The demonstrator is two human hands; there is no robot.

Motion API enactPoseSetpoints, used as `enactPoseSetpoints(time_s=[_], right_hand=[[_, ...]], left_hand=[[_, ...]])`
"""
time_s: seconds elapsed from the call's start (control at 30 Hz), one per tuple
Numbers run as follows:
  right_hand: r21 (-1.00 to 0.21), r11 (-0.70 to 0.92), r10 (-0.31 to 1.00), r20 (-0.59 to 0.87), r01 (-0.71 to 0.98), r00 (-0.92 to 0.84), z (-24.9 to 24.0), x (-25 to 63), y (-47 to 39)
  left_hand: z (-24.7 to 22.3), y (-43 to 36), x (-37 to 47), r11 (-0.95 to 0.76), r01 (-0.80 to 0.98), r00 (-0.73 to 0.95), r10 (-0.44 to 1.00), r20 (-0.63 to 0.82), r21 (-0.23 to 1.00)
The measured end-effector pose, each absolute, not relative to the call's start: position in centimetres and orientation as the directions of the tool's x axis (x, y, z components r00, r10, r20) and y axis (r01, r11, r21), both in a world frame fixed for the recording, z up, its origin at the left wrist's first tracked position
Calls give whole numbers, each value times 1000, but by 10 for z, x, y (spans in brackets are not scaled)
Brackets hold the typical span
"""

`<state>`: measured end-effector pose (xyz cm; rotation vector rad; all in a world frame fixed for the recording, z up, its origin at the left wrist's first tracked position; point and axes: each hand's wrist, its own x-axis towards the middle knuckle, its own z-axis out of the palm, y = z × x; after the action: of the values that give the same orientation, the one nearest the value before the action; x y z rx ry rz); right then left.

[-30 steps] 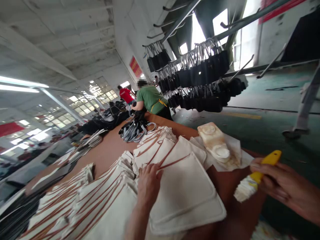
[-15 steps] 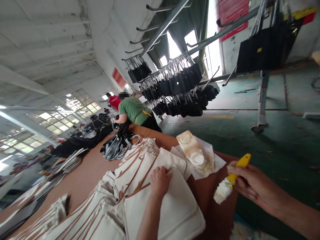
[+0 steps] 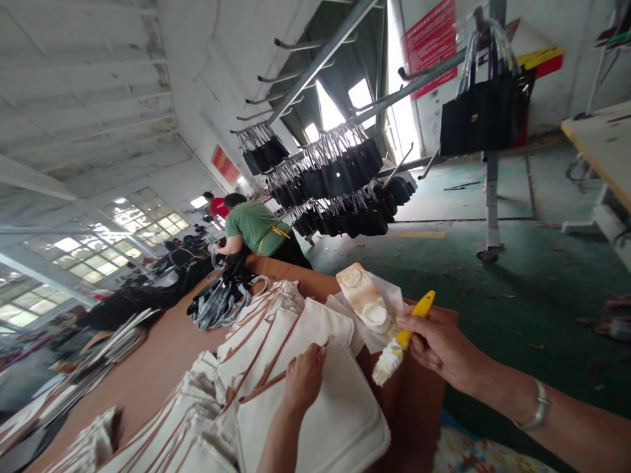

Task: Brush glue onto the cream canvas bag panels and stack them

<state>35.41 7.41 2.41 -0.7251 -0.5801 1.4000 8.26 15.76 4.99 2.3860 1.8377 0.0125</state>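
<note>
My right hand (image 3: 434, 338) grips a yellow-handled brush (image 3: 415, 320), its bristles coated in white paste and pointing down to the left above the table edge. My left hand (image 3: 305, 374) rests on the upper part of a cream bag piece (image 3: 340, 414), near its brown strap; its fingers are bent together, and what they pinch is too small to make out. More cream pieces with brown straps (image 3: 172, 420) overlap to the left. Beyond the right hand, a stained block with white paste (image 3: 362, 292) lies on white paper (image 3: 394, 299).
Black and grey straps (image 3: 224, 299) lie on the brown table (image 3: 170, 348). A person in green (image 3: 256, 226) leans over its far end. Black bags (image 3: 345, 171) hang on a rack behind. Another table (image 3: 604, 144) stands at right.
My right hand has brought the brush left, closer to the cream piece and the paste block. My left hand stays on the piece with its fingers drawn in more. The view has turned right.
</note>
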Motion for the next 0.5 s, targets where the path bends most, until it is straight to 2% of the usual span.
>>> enactPoseSetpoints(time_s=[0.33,0.5], right_hand=[[-836,121,987,46,-535,151,55,340,88],[-907,208,977,179,-365,113,56,331,87]], left_hand=[[84,117,96,-262,890,308,949,-70,372],[97,87,110,-193,759,315,945,-91,621]])
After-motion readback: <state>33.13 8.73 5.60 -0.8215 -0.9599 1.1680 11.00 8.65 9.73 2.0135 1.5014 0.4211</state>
